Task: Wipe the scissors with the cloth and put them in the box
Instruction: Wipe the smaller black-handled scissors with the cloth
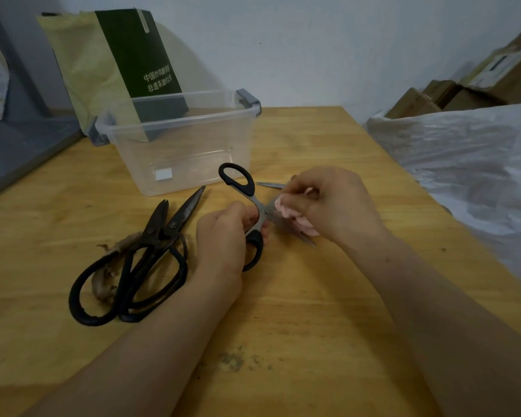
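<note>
Likely a storeroom: stacked cardboard boxes (451,96) beside a wooden table (313,311).

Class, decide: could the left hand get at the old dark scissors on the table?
Probably yes: the dark scissors lie bare just beside the left hand, nothing between, though it grips the black-handled scissors.

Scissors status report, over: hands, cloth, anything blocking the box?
Left grip holds open scissors by lower handle. Right grip pinches pink cloth on a blade. Box unblocked; old shears lie left.
</note>
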Action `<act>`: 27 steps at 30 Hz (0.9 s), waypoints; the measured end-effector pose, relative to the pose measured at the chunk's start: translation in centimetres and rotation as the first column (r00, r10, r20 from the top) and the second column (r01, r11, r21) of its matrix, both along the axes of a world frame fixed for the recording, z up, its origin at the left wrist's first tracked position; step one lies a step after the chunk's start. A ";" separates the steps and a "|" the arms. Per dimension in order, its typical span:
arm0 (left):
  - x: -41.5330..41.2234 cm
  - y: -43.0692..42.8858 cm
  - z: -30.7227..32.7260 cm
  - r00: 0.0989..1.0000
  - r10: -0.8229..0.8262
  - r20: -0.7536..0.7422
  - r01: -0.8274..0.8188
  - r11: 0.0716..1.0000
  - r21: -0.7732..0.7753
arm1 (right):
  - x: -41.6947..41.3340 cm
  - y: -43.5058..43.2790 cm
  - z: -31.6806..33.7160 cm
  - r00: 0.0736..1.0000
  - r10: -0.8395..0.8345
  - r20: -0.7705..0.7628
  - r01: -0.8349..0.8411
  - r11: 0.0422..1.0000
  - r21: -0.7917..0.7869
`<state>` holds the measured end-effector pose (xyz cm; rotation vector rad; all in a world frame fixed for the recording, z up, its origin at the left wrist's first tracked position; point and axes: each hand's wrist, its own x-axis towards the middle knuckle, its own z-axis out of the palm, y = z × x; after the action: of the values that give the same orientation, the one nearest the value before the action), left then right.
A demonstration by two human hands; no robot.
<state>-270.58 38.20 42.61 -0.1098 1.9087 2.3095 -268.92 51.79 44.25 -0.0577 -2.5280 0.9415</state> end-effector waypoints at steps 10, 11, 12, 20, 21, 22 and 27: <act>0.4 -0.1 0.2 0.998 -0.020 -0.062 0.021 1.000 0.019 | 0.1 0.0 0.1 0.991 0.006 0.133 0.041 0.939 -0.342; 0.4 -0.1 0.1 0.997 -0.016 -0.073 0.017 1.000 0.012 | 0.1 0.1 0.2 0.990 0.033 0.139 0.044 0.856 -0.516; 0.4 -0.1 0.1 0.997 -0.009 -0.071 0.010 1.000 0.017 | 0.1 0.3 0.4 0.984 0.075 0.160 0.049 0.755 -0.654; 0.4 -0.1 0.1 0.997 0.002 -0.071 0.002 0.999 0.054 | 0.3 1.4 0.4 0.833 0.515 0.202 -0.002 0.368 -0.930; 0.5 -0.1 0.1 0.996 -0.004 -0.087 0.009 0.999 0.054 | 0.3 1.4 0.3 0.819 0.538 0.200 -0.007 0.358 -0.934; 0.5 -0.2 0.1 0.994 -0.009 -0.107 0.015 0.999 0.050 | 0.3 1.3 0.2 0.809 0.553 0.202 -0.013 0.360 -0.933; 0.5 -0.2 -0.4 0.980 -0.045 -0.195 0.045 0.999 -0.005 | -0.1 0.7 -0.3 0.839 0.488 0.240 -0.033 0.487 -0.873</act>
<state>-270.08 37.98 42.26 0.1653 1.9763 2.3678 -269.00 52.49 43.96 -0.2011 -2.1756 2.5205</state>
